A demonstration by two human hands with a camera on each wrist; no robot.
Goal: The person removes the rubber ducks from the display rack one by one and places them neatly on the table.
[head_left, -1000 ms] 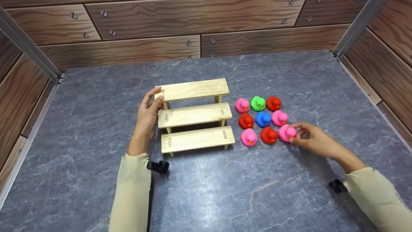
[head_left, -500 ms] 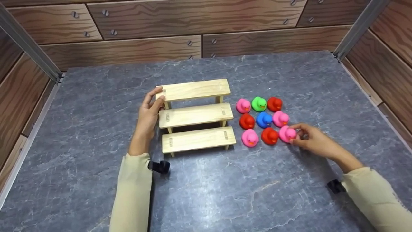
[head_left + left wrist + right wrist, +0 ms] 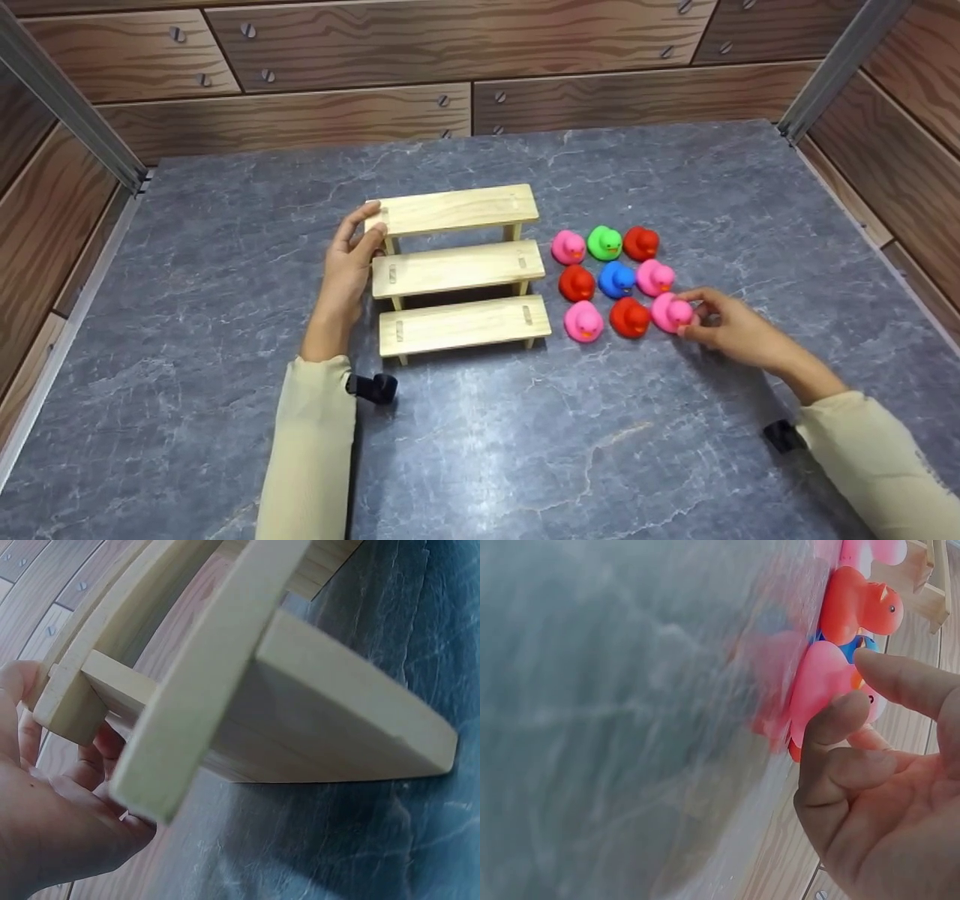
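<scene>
A pale wooden three-step stand [image 3: 459,270] sits left of the rubber ducks in the head view. My left hand [image 3: 346,270] grips the left end of its top step; in the left wrist view, fingers curl around the board end [image 3: 71,701]. On the right, my right hand [image 3: 739,330] pinches the pink rubber duck [image 3: 670,311] at the near right corner of the group, thumb and fingertips at its right side. In the right wrist view that pink duck [image 3: 817,679] rests on the tabletop, partly covered by my fingers.
The other rubber ducks stand in rows between stand and right hand: red [image 3: 630,316], blue [image 3: 616,279], green [image 3: 604,242] and pink [image 3: 583,321], some colours repeated. The grey marbled tabletop [image 3: 480,450] is bounded by wood-patterned walls [image 3: 315,116] behind and at both sides.
</scene>
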